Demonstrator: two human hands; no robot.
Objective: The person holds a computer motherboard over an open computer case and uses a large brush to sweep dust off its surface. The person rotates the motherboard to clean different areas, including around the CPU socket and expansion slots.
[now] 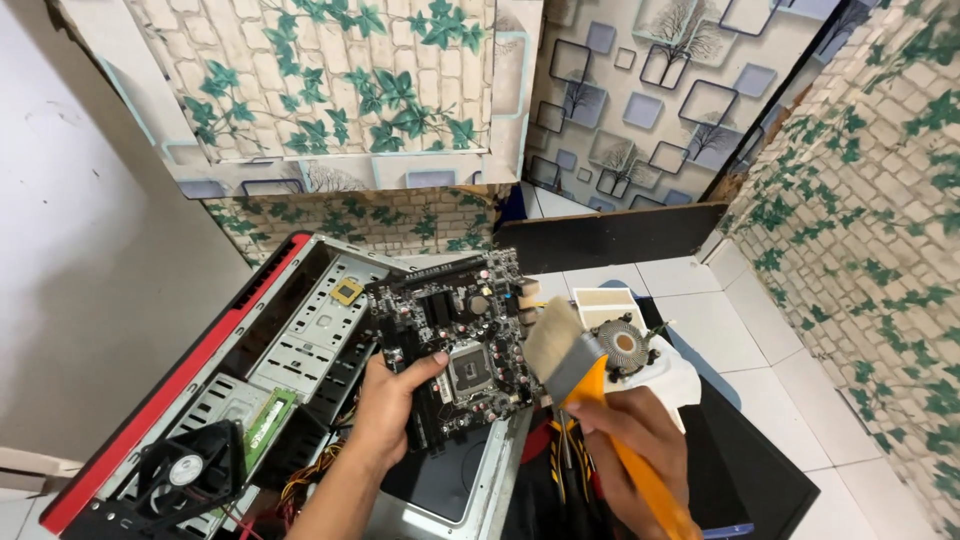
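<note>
My left hand [388,405] grips the lower left edge of a black motherboard [455,335], holding it tilted above an open computer case [300,330]. The board's square processor socket [467,370] faces up, just right of my thumb. My right hand [628,440] holds a paintbrush [570,360] by its orange handle. The pale bristles [552,330] rest at the board's right edge.
The case has a red side strip [170,385] and lies open on the tiled floor. Inside it lie a small chip [347,292], a green memory stick [262,420] and a black fan [190,470]. A round cooler [625,345] sits on white cloth at the right.
</note>
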